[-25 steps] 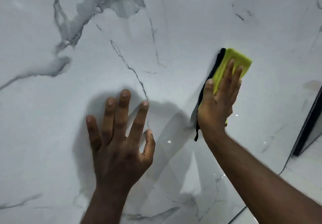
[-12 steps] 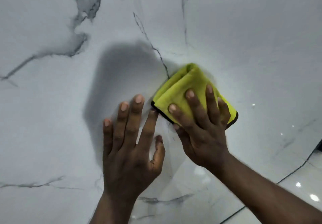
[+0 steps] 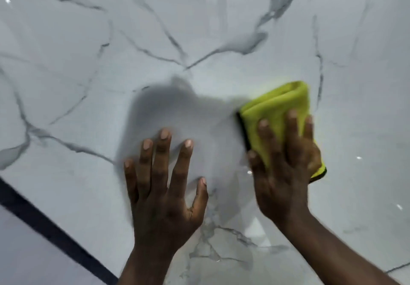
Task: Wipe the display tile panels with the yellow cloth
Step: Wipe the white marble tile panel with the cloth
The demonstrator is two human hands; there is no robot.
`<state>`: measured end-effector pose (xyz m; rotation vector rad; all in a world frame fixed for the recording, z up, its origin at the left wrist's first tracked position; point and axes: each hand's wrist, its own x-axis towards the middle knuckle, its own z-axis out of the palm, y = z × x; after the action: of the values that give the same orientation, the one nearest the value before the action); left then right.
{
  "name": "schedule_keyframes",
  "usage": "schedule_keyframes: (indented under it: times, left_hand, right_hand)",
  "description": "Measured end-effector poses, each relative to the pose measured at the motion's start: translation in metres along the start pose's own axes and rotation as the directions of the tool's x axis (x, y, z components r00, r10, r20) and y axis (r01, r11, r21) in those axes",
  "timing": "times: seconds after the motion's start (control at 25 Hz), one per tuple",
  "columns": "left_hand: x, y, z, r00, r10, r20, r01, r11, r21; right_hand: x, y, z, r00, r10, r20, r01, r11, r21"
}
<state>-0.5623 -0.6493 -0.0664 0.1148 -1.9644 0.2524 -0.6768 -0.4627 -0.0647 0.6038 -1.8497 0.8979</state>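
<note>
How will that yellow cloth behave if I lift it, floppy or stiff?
Probably floppy: the yellow cloth lies in soft rounded folds under the right hand, so it would likely unfold and droop. It looks light for its size. On the glossy tile panel it should slide easily when pushed.

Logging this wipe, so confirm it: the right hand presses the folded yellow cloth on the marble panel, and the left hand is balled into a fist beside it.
Not a fist. The head view shows the left hand lying flat on the panel, fingers spread. The rest holds: the right hand presses the folded yellow cloth on it.
</note>
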Motion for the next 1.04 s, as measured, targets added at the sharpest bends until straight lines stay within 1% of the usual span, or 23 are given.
schedule_keyframes:
  times: [0.04, 0.08, 0.12, 0.16, 0.2, 0.24, 0.28, 0.32, 0.4, 0.44, 0.48, 0.52, 0.56, 0.6, 0.68, 0.72, 0.76, 0.8, 0.88, 0.92, 0.96, 1.0, 1.04]
  left_hand:
    - [-0.006, -0.016, -0.005, 1.000, -0.005, 0.007, 0.005, 1.000, 0.009]
    - [-0.011, -0.028, -0.011, 1.000, -0.009, 0.016, 0.009, 1.000, 0.010]
    - [-0.015, -0.038, -0.016, 0.999, -0.018, 0.027, 0.018, 1.000, 0.004]
    - [-0.019, -0.049, -0.022, 0.999, -0.032, 0.032, 0.032, 0.999, -0.001]
    - [-0.023, -0.060, -0.027, 0.999, -0.040, 0.029, 0.040, 0.999, -0.004]
    - [-0.027, -0.072, -0.032, 0.999, -0.040, 0.029, 0.040, 0.999, -0.002]
    - [-0.033, -0.083, -0.036, 0.999, -0.040, 0.030, 0.040, 0.999, 0.003]
    - [-0.039, -0.096, -0.041, 0.998, -0.044, 0.034, 0.044, 0.999, 0.005]
    - [-0.049, -0.116, -0.050, 0.997, -0.064, 0.047, 0.064, 0.998, 0.004]
    - [-0.053, -0.123, -0.055, 0.996, -0.064, 0.059, 0.064, 0.998, 0.004]
    - [-0.056, -0.129, -0.060, 0.996, -0.062, 0.070, 0.062, 0.998, 0.003]
    - [-0.057, -0.135, -0.066, 0.995, -0.063, 0.071, 0.064, 0.998, 0.001]
    - [-0.057, -0.141, -0.071, 0.996, -0.070, 0.063, 0.071, 0.997, -0.003]
    - [-0.057, -0.149, -0.074, 0.995, -0.082, 0.054, 0.083, 0.996, -0.014]
    - [-0.064, -0.164, -0.078, 0.995, -0.087, 0.057, 0.092, 0.992, -0.084]
    - [-0.069, -0.171, -0.080, 0.996, -0.070, 0.059, 0.078, 0.988, -0.133]
    - [-0.074, -0.177, -0.081, 0.997, -0.050, 0.054, 0.058, 0.983, -0.176]
    - [-0.078, -0.181, -0.082, 0.998, -0.040, 0.047, 0.049, 0.977, -0.208]
    - [-0.082, -0.185, -0.086, 0.998, -0.048, 0.037, 0.056, 0.969, -0.242]
    - [-0.084, -0.186, -0.087, 0.998, -0.060, 0.031, 0.066, 0.970, -0.233]
    - [-0.085, -0.187, -0.089, 0.997, -0.075, 0.030, 0.079, 0.976, -0.204]
    - [-0.086, -0.189, -0.089, 0.995, -0.092, 0.034, 0.096, 0.981, -0.168]
    - [-0.090, -0.193, -0.089, 0.993, -0.110, 0.040, 0.115, 0.985, -0.132]
  right_hand:
    - [0.011, -0.014, 0.006, 0.982, 0.182, -0.045, -0.179, 0.982, 0.066]
    - [0.030, -0.035, 0.008, 0.932, 0.356, -0.061, -0.347, 0.929, 0.130]
    - [0.044, -0.059, 0.008, 0.902, 0.426, -0.073, -0.411, 0.898, 0.159]
    - [0.045, -0.080, 0.013, 0.925, 0.371, -0.078, -0.357, 0.921, 0.154]
    - [0.034, -0.096, 0.020, 0.973, 0.221, -0.066, -0.212, 0.970, 0.121]
    - [0.009, -0.106, 0.027, 0.998, 0.070, 0.001, -0.070, 0.994, 0.085]
    - [-0.016, -0.112, 0.031, 0.997, -0.015, 0.073, 0.010, 0.997, 0.078]
    - [-0.033, -0.113, 0.033, 0.994, -0.014, 0.110, 0.003, 0.995, 0.098]
    - [-0.031, -0.124, 0.038, 0.980, 0.191, 0.059, -0.198, 0.968, 0.157]
    - [-0.015, -0.138, 0.040, 0.951, 0.307, 0.020, -0.306, 0.938, 0.161]
    - [0.003, -0.160, 0.041, 0.930, 0.367, -0.014, -0.361, 0.920, 0.150]
    - [0.017, -0.182, 0.042, 0.938, 0.343, -0.042, -0.336, 0.933, 0.125]
    - [0.020, -0.202, 0.047, 0.965, 0.260, -0.039, -0.255, 0.963, 0.087]
    - [0.010, -0.220, 0.052, 0.987, 0.163, -0.001, -0.163, 0.985, 0.064]
    - [-0.036, -0.236, 0.060, 0.989, 0.033, 0.146, -0.045, 0.995, 0.085]
    - [-0.055, -0.235, 0.058, 0.981, 0.029, 0.193, -0.053, 0.991, 0.123]
    - [-0.058, -0.229, 0.056, 0.978, 0.066, 0.197, -0.101, 0.980, 0.174]
    - [-0.048, -0.225, 0.056, 0.978, 0.123, 0.166, -0.157, 0.964, 0.214]
    - [-0.004, -0.238, 0.054, 0.960, 0.272, 0.067, -0.280, 0.936, 0.215]
    - [0.014, -0.255, 0.055, 0.954, 0.299, 0.027, -0.298, 0.932, 0.204]
    - [0.018, -0.273, 0.060, 0.963, 0.269, 0.009, -0.266, 0.946, 0.188]
    - [0.006, -0.291, 0.067, 0.980, 0.197, 0.032, -0.200, 0.965, 0.172]
    - [-0.020, -0.301, 0.075, 0.988, 0.114, 0.100, -0.128, 0.980, 0.155]
